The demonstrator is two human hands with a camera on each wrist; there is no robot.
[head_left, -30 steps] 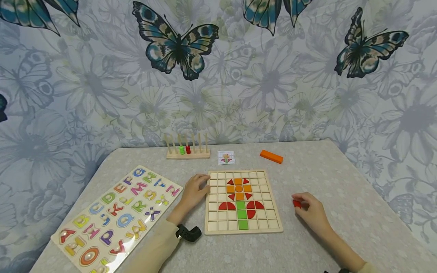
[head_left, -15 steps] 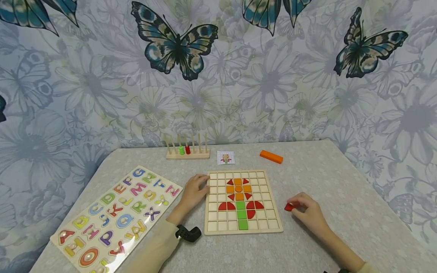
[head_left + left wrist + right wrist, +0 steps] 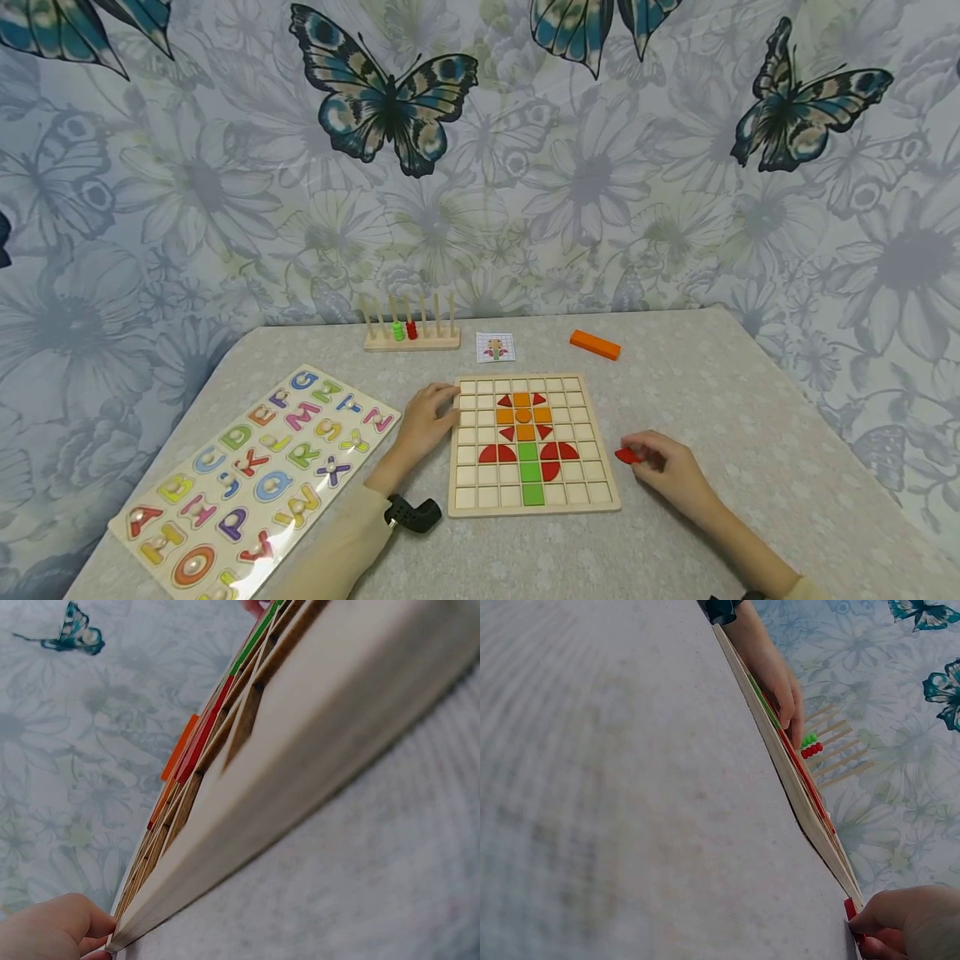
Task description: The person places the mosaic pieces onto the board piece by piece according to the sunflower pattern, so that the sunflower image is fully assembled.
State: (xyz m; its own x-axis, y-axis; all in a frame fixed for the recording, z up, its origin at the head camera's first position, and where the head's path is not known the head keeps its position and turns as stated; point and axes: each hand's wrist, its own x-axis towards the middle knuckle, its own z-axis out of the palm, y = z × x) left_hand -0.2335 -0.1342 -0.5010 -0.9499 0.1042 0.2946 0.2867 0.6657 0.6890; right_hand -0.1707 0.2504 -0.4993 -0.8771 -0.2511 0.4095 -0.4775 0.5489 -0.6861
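In the head view, my left hand [image 3: 426,417] rests its thumb and fingertips on the left rim of a square wooden grid board [image 3: 592,475]. Orange squares, an orange circle, red triangles, red quarter-circle tiles [image 3: 551,472] and a column of green squares [image 3: 529,471] sit in its cells. To the right of the board, my right hand [image 3: 667,468] pinches a small red tile [image 3: 626,456] between thumb and fingers. The fingers partly hide the tile, so its full shape cannot be told. The right wrist view shows this red tile [image 3: 850,909] near the board's edge.
A letter puzzle board [image 3: 255,467] lies at the left. Behind the grid board stand a peg rack [image 3: 412,342] with green and red beads, a small pattern card [image 3: 496,347] and an orange block [image 3: 595,344]. The table's back edge meets a butterfly-print wall covering.
My right hand has moved left toward the grid board with the red tile, and more of the tile now shows. My left hand has stayed at the board's rim.
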